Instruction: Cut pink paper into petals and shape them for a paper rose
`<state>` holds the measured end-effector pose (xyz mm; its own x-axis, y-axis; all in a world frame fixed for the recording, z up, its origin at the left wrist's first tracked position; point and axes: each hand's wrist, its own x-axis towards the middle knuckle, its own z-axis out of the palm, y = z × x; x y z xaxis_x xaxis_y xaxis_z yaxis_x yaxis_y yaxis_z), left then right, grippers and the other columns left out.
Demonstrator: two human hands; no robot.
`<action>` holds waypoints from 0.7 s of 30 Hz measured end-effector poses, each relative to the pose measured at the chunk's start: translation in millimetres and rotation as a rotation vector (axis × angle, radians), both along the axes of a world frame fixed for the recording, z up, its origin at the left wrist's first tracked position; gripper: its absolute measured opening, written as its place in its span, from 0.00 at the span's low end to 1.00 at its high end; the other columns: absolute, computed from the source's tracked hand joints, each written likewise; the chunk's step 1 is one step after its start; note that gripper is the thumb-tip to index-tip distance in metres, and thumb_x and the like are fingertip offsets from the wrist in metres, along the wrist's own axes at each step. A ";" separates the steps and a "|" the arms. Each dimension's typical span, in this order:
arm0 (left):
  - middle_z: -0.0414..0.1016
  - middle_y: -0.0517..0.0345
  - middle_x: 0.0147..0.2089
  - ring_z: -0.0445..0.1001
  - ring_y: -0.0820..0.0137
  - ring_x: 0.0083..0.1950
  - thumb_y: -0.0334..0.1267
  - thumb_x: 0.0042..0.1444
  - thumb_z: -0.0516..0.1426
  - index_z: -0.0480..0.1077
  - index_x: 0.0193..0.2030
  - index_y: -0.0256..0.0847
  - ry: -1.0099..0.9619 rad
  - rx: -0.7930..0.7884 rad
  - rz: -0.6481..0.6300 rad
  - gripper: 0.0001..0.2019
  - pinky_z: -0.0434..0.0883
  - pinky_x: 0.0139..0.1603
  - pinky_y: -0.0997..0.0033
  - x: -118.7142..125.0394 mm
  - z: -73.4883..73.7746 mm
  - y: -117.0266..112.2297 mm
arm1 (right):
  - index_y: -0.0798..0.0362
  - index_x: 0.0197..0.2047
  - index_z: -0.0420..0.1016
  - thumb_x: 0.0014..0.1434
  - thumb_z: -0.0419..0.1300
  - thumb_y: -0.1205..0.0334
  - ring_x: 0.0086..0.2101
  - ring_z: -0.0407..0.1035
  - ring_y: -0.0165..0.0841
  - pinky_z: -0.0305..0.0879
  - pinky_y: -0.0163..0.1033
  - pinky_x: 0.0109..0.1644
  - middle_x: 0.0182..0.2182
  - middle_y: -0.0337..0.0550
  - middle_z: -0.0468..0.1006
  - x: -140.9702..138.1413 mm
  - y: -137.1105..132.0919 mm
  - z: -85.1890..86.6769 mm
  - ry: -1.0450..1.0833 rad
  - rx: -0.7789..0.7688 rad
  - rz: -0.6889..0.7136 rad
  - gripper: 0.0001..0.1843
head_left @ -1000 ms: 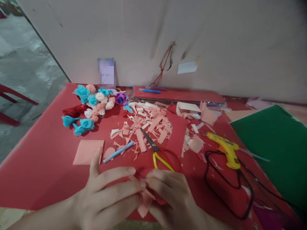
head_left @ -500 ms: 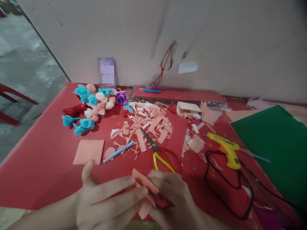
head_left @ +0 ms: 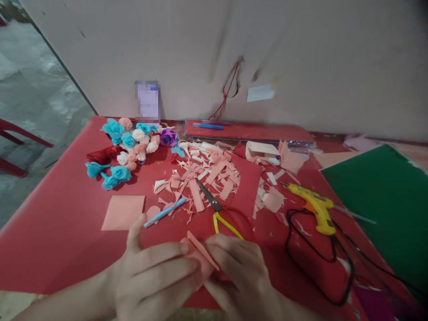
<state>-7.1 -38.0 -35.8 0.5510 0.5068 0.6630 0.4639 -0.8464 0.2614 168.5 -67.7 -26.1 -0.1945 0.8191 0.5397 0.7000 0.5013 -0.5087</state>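
A small folded piece of pink paper (head_left: 200, 257) is between my two hands, close to the table's front edge. My right hand (head_left: 242, 269) has its fingers closed on the paper's right side. My left hand (head_left: 155, 272) presses its fingertips against the left side, with one digit raised apart from the others. The fingers hide the lower part of the paper. Just beyond my right hand lie scissors (head_left: 219, 209) with yellow and red handles, blades slightly apart. A light blue pen (head_left: 165, 212) and a square of pink paper (head_left: 123, 213) lie beyond my left hand.
Pink and white paper scraps (head_left: 214, 171) cover the middle of the red table (head_left: 67, 214). Paper flowers (head_left: 129, 140) cluster at the back left. A yellow glue gun (head_left: 317, 207) with a looped black cord and a green sheet (head_left: 377, 196) are on the right.
My left hand has shifted slightly right, and its raised digit is lower. The folded pink paper has turned, its layers closer together, and the flap hanging below it no longer shows.
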 end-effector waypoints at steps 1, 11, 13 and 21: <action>0.77 0.74 0.31 0.76 0.78 0.37 0.33 0.58 0.50 0.68 0.43 0.55 -0.063 0.070 0.021 0.11 0.53 0.63 0.55 3.2 1.3 2.3 | 0.55 0.30 0.67 0.59 0.49 0.64 0.20 0.68 0.28 0.63 0.33 0.24 0.20 0.40 0.73 0.0 0.6 -0.2 -0.020 0.025 0.006 0.09; 0.77 0.72 0.40 0.72 0.78 0.47 0.33 0.56 0.51 0.71 0.38 0.51 -0.052 0.168 -0.082 0.10 0.49 0.65 0.61 3.1 -0.9 7.6 | 0.56 0.32 0.65 0.59 0.49 0.68 0.22 0.69 0.29 0.65 0.34 0.24 0.21 0.41 0.74 0.3 2.1 1.5 -0.129 0.134 -0.008 0.06; 0.77 0.73 0.39 0.72 0.78 0.48 0.33 0.56 0.52 0.71 0.38 0.52 -0.057 0.148 -0.074 0.10 0.50 0.65 0.63 2.7 -2.6 6.2 | 0.56 0.32 0.65 0.59 0.48 0.67 0.22 0.69 0.29 0.65 0.34 0.24 0.21 0.41 0.74 0.9 1.4 0.2 -0.119 0.123 -0.003 0.07; 0.77 0.77 0.37 0.74 0.78 0.44 0.32 0.55 0.52 0.69 0.41 0.56 -0.039 0.080 -0.037 0.12 0.55 0.64 0.64 -0.1 -8.9 0.5 | 0.56 0.33 0.65 0.58 0.49 0.67 0.21 0.69 0.29 0.65 0.34 0.24 0.22 0.40 0.74 0.5 2.1 0.0 -0.120 0.094 -0.032 0.06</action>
